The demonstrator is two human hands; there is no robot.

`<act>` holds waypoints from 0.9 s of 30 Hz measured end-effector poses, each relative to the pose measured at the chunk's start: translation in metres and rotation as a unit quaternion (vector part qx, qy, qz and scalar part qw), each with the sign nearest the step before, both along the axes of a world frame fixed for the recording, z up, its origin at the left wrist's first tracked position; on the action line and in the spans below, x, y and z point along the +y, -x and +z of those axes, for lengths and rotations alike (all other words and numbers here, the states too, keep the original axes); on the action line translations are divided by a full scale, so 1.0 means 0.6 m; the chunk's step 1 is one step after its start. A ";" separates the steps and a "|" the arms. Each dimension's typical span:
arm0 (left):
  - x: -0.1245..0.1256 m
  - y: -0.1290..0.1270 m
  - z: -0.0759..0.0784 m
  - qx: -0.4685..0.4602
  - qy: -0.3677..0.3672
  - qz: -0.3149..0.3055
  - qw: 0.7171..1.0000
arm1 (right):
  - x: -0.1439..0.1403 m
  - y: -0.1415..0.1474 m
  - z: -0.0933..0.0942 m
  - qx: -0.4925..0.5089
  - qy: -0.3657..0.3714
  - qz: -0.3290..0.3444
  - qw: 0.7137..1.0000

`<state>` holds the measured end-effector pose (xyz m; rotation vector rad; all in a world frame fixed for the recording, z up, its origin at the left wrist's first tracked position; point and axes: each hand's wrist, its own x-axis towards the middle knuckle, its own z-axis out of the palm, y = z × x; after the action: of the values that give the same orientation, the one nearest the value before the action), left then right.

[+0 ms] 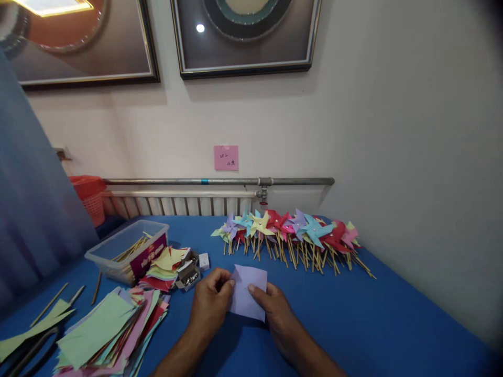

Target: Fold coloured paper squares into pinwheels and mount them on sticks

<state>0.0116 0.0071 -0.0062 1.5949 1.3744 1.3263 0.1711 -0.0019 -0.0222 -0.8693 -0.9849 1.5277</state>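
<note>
Left hand (210,301): pinched the left edge of a thin lilac paper square (248,292).
Right hand (275,309): gripped its right edge.
Paper: flat, matte, just above the blue cloth desk (373,314).
Behind: folded paper pinwheels (291,230) on wooden sticks.

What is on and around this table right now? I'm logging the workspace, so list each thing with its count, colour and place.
paper square: one, lilac, table centre, pinched by both hands
pinwheels: too many to count, mixed colours on wooden sticks, row at the back right
paper stack: many sheets, pastel and red, front left
plastic tub: one, clear, holding sticks, left
small box: one, open, beside the tub
basket: one, orange, far left
sticky note: one, pink, on the wall
table: one, blue cover
left hand: on the square's left edge
right hand: on its right edge
</note>
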 end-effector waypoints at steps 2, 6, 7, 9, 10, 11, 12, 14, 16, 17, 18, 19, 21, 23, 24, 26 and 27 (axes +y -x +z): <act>-0.002 0.001 -0.001 0.057 -0.048 0.010 0.997 | -0.003 0.003 0.000 0.001 -0.003 0.002 1.000; -0.011 0.001 0.001 0.164 -0.220 0.013 0.962 | 0.004 0.006 -0.011 0.006 -0.001 -0.008 1.000; -0.013 0.000 0.001 0.187 -0.260 0.012 0.947 | 0.006 0.007 -0.014 0.010 0.002 -0.008 1.000; -0.016 0.000 0.001 0.241 -0.324 0.023 0.915 | 0.010 0.008 -0.018 0.019 0.006 -0.004 1.000; -0.017 0.000 0.001 0.273 -0.349 0.033 0.896 | 0.010 0.009 -0.019 0.023 0.008 -0.005 1.000; -0.017 0.000 0.001 0.304 -0.370 0.044 0.877 | 0.010 0.010 -0.019 0.027 0.010 -0.010 1.000; -0.016 0.000 0.001 0.332 -0.385 0.053 0.859 | 0.010 0.010 -0.018 0.029 0.013 -0.017 0.999; -0.014 0.003 0.002 0.373 -0.407 0.064 0.831 | 0.009 0.010 -0.017 0.030 0.020 -0.032 0.999; -0.011 0.005 0.003 0.402 -0.417 0.067 0.812 | 0.008 0.009 -0.016 0.023 0.025 -0.036 0.999; -0.010 0.007 0.004 0.417 -0.418 0.067 0.804 | 0.007 0.009 -0.015 0.018 0.024 -0.035 0.999; -0.008 0.009 0.005 0.431 -0.420 0.066 0.796 | 0.007 0.009 -0.014 0.011 0.023 -0.034 0.999; -0.007 0.010 0.005 0.443 -0.422 0.063 0.789 | 0.006 0.009 -0.012 0.004 0.021 -0.034 0.999; -0.005 0.013 0.007 0.459 -0.428 0.057 0.776 | 0.005 0.009 -0.006 -0.005 0.019 -0.031 0.999; -0.005 0.015 0.008 0.469 -0.436 0.053 0.766 | 0.002 0.009 0.000 -0.004 0.015 -0.024 1.000; -0.005 0.015 0.009 0.474 -0.437 0.050 0.763 | 0.002 0.009 0.003 -0.001 0.013 -0.019 1.000; -0.005 0.016 0.011 0.482 -0.436 0.044 0.758 | 0.001 0.008 0.007 0.005 0.008 -0.009 1.000; -0.005 0.016 0.011 0.486 -0.437 0.043 0.756 | 0.002 0.007 0.007 0.006 0.006 -0.006 1.000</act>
<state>0.0018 0.0042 0.0003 3.2270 1.4002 1.2911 0.1666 -0.0007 -0.0182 -0.8728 -0.9611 1.5288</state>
